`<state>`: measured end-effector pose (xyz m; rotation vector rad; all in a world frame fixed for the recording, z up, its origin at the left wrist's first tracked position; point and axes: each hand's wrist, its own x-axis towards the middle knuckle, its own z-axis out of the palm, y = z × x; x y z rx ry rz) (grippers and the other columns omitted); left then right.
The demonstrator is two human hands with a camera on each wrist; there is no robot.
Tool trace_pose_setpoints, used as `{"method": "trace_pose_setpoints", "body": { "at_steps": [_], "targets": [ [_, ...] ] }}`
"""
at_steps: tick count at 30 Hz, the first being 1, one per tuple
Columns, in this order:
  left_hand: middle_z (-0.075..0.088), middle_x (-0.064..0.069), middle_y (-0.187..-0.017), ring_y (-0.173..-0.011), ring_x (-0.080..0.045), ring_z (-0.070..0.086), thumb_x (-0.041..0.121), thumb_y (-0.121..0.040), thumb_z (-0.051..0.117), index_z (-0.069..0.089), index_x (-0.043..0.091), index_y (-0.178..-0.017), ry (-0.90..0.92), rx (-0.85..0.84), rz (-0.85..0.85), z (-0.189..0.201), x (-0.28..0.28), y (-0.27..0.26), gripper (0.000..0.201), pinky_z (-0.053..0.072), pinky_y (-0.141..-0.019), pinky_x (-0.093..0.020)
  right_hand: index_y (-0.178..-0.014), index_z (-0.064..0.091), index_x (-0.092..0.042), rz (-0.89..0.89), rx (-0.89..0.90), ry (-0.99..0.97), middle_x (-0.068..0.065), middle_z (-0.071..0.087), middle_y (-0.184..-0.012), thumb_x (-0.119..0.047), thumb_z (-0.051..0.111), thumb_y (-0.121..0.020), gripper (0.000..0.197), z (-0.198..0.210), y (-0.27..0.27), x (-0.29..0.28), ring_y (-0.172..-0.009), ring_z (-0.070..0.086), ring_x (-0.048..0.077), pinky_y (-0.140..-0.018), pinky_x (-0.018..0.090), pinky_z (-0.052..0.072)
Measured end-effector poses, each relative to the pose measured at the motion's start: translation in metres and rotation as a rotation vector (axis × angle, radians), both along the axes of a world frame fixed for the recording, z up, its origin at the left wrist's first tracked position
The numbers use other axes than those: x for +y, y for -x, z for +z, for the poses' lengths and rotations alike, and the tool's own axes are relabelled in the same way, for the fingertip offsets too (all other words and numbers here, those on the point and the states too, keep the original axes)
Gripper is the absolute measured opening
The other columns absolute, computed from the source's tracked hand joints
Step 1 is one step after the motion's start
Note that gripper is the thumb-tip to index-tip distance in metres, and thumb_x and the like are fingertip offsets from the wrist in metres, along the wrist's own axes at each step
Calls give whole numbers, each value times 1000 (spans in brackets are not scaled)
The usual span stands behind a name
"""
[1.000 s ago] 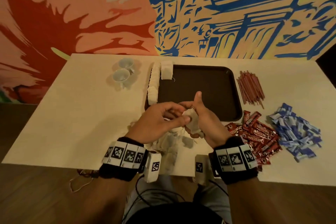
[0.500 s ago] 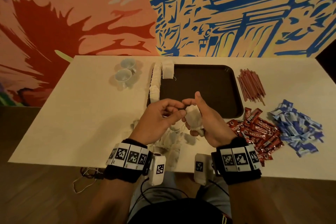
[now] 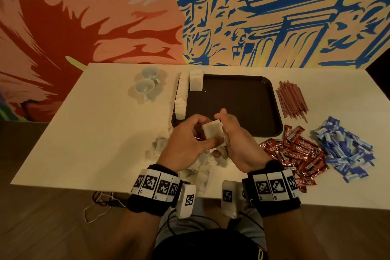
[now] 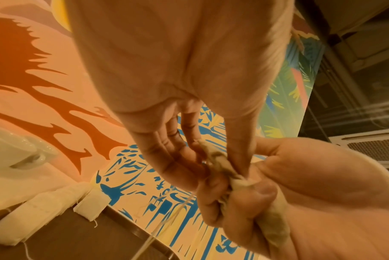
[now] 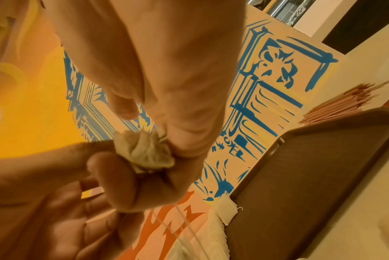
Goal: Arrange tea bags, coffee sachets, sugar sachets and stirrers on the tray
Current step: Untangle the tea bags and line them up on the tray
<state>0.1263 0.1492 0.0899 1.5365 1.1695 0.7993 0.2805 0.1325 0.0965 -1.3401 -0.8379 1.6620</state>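
Both hands meet above the table's near edge, in front of the dark brown tray. My right hand grips a small stack of white tea bags. My left hand pinches the tea bags from the left with thumb and fingers. A row of tea bags stands along the tray's left rim, and one more tea bag leans at its far left corner. Loose tea bags lie in a heap under my hands. Threads hang down from the held bags.
Brown stirrers lie right of the tray. Red coffee sachets and blue sugar sachets are piled at the near right. Two pale cups stand left of the tray. A painted wall rises behind the table.
The hands stayed in the same spot in front of the tray. The left thumb and fingers have closed further onto the tea bags held in the right hand.
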Motion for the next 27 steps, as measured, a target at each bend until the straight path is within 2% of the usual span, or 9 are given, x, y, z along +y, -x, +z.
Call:
{"method": "trace_pose_setpoints", "body": {
  "at_steps": [3,6,9,12,14,16,20,23,27],
  "targets": [
    [74,0,-91,-86,-24,72,25,-80,85,65,23,-102,15,-42,28,-2,0,2,30,59,-82,-51,-128,54,-19,-6,39,19,2,67,-89,-51,52,-100,42,1,-1,-1,-66,62,11,-55,30,48],
    [74,-7,-92,-87,-30,72,15,-81,84,65,14,-106,67,-134,53,-1,-1,5,31,61,-80,-50,-121,63,-15,-13,36,15,-2,64,-73,-45,63,-96,39,-1,-7,-2,-59,55,10,-46,24,37],
    [74,-8,-95,-84,-23,72,7,-80,82,63,10,-110,97,-215,72,2,-1,7,36,63,-74,-40,-116,69,-12,33,34,-15,3,55,-81,-42,71,-84,43,-1,-15,-4,-57,45,9,-40,19,28],
    [75,-3,-93,-84,-19,72,7,-78,83,62,12,-112,123,-255,79,2,0,10,40,62,-74,-36,-109,74,-10,74,-14,-72,9,54,-85,-36,75,-78,40,-1,-20,-6,-55,41,10,-39,18,26],
    [75,-6,-97,-88,-22,73,6,-78,83,62,11,-116,139,-261,64,2,1,12,45,62,-76,-36,-107,73,-5,71,-52,-108,14,52,-83,-31,76,-80,37,-1,-22,-7,-55,39,12,-40,20,24],
    [75,-7,-101,-93,-24,73,4,-77,83,62,12,-118,145,-248,42,2,1,14,47,62,-80,-37,-105,72,-3,50,-77,-120,12,50,-77,-26,76,-85,31,0,-24,-6,-55,38,12,-42,22,23],
    [75,-3,-100,-89,-19,74,-2,-77,82,63,9,-118,150,-258,46,1,1,16,47,61,-77,-30,-104,67,-9,57,-62,-86,2,47,-70,-19,72,-92,16,0,-27,-5,-55,37,12,-44,24,19],
    [74,0,-101,-88,-18,74,-2,-75,83,64,10,-117,162,-249,38,0,2,16,48,61,-77,-32,-107,64,-9,45,-64,-99,-2,53,-66,-13,72,-92,18,0,-27,-2,-52,39,10,-42,23,22],
    [74,-1,-100,-92,-25,73,0,-76,84,66,14,-116,191,-240,22,-3,4,18,46,62,-82,-40,-109,64,-8,-47,-54,-167,3,54,-73,-5,75,-87,25,2,-28,3,-53,40,11,-40,22,27]
  ]
}}
